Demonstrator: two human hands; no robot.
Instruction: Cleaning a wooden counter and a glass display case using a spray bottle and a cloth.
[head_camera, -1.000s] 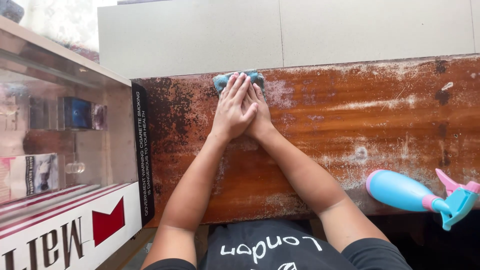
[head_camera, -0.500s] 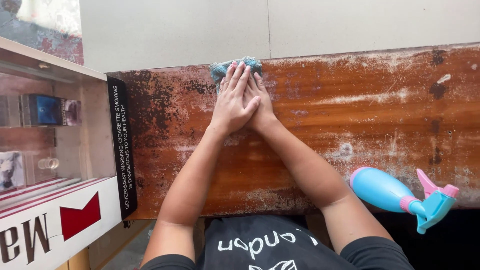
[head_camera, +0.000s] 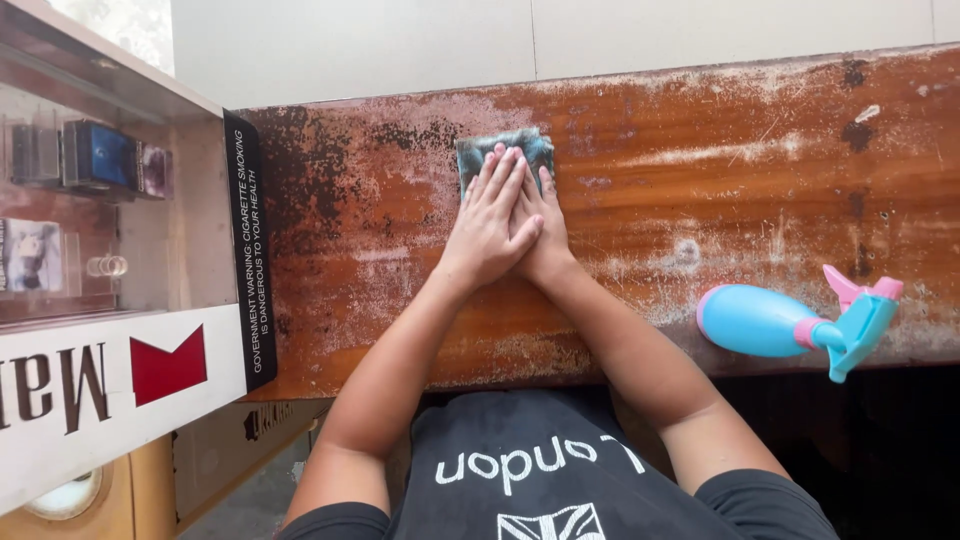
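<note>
At the near edge of the worn wooden counter, a blue spray bottle is laid on its side, untouched. Further in, the left hand is stacked over the right hand, fingers flat and extended, nothing gripped. The blue-green cloth is pressed beneath the fingertips. Since a second ago, the cloth has been drawn nearer from the far edge, indicating a wiping stroke under way.

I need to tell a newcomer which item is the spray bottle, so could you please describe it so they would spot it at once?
Start from the long worn brown wooden counter. Follow its near edge towards the right end, well away from both hands pressed on the cloth. There the spray bottle lies on its side, the only bright plastic thing there: light blue body, pink collar and trigger.
</note>
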